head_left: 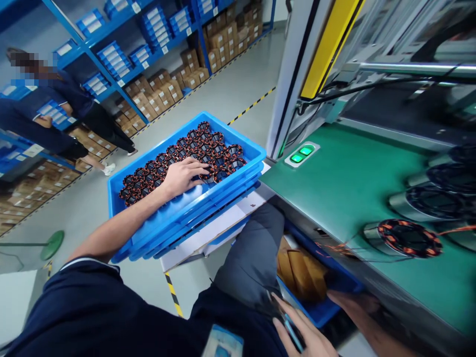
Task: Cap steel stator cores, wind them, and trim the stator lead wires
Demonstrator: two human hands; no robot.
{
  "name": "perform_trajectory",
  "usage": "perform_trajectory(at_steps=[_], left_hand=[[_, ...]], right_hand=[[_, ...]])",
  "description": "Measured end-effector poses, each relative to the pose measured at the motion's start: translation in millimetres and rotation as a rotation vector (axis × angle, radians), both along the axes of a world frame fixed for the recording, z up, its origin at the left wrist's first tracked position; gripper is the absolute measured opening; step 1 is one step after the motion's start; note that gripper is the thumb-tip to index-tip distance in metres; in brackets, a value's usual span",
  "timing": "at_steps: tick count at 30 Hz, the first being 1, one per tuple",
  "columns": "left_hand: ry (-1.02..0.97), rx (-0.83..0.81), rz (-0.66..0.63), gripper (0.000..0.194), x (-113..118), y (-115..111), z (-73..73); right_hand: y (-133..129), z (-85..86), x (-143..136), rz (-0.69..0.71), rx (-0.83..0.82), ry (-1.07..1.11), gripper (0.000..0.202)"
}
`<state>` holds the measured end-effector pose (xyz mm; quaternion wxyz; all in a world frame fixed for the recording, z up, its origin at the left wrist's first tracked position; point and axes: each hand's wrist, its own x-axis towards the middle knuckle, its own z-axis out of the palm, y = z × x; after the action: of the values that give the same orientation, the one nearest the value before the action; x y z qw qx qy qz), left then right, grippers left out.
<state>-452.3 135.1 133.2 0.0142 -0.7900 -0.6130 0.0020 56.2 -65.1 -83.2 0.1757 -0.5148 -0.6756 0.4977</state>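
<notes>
My left hand reaches into the top blue tray, its fingertips on one of the black, orange-wound motor parts near the tray's right side. The fingers are curled over that part. Many like it sit in rows there. Low in the picture, over my lap, my right hand holds a slim tool with a light blue handle; its tip is hard to make out. On the green bench stands a metal ring with orange windings, with darker, blurred ones behind it.
Several blue trays are stacked on a white stand left of the bench. Two green-lit buttons are on the bench by a machine frame. A blue bin with brown packing lies below. Two people stand by shelves.
</notes>
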Motion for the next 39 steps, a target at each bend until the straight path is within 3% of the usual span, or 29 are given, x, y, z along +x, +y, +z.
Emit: perform_trajectory(at_steps=[3,7,10,12,14,16,19,21,23,26,30,33,34,36,39], left_hand=[[0.018,-0.041,-0.008,0.033,1.8,4.5,11.9],[-0.019,-0.049,-0.118,0.038,29.4,9.3,61.9],[-0.22,0.151,-0.31,0.038,86.3,20.2,98.5],[-0.24,0.219,-0.402,0.05,142.0,27.4,106.3],[-0.208,0.167,-0.432,0.073,207.0,30.9,96.8],[-0.157,0.087,-0.438,0.093,272.3,31.9,73.1],[-0.103,-0.032,-0.394,0.096,347.4,35.7,29.0],[-0.11,-0.063,-0.36,0.087,372.6,39.3,7.1],[-0.144,-0.056,-0.327,0.068,379.2,38.0,-3.4],[-0.338,-0.081,-0.336,0.048,368.3,16.7,-3.3],[-0.796,-0.339,-0.525,0.055,346.9,-37.5,3.2],[-0.944,-0.545,-0.624,0.064,339.4,-71.6,3.4],[-0.962,-0.594,-0.644,0.065,338.5,-79.4,2.1],[-0.968,-0.669,-0.662,0.063,337.2,-90.2,-2.1],[-0.971,-0.73,-0.652,0.059,331.9,-97.8,-10.1]], right_hand=[[5.9,14.5,-7.7,0.079,0.026,-0.048,0.058],[4.5,43.5,-12.4,0.062,0.113,-0.075,0.049],[0.1,65.7,-15.8,0.005,0.286,0.005,0.053],[-2.7,74.2,-18.7,-0.008,0.372,0.055,0.059],[-6.6,76.7,-20.7,-0.011,0.402,0.064,0.061],[-12.8,76.0,-20.5,-0.016,0.411,0.053,0.06],[-25.5,76.1,-14.4,-0.05,0.41,0.04,0.061],[-33.9,79.1,-5.5,-0.106,0.399,0.045,0.057],[-40.0,84.3,7.5,-0.19,0.37,0.053,0.045],[-43.2,94.3,31.3,-0.361,0.297,0.079,0.029],[-38.6,114.2,57.5,-0.699,0.236,0.134,0.043],[-22.4,140.1,67.5,-0.877,0.248,0.175,0.042],[-13.3,150.2,69.4,-0.88,0.28,0.21,0.039],[7.6,169.2,71.1,-0.756,0.407,0.33,0.036],[31.1,184.6,67.3,-0.572,0.548,0.427,0.014]])
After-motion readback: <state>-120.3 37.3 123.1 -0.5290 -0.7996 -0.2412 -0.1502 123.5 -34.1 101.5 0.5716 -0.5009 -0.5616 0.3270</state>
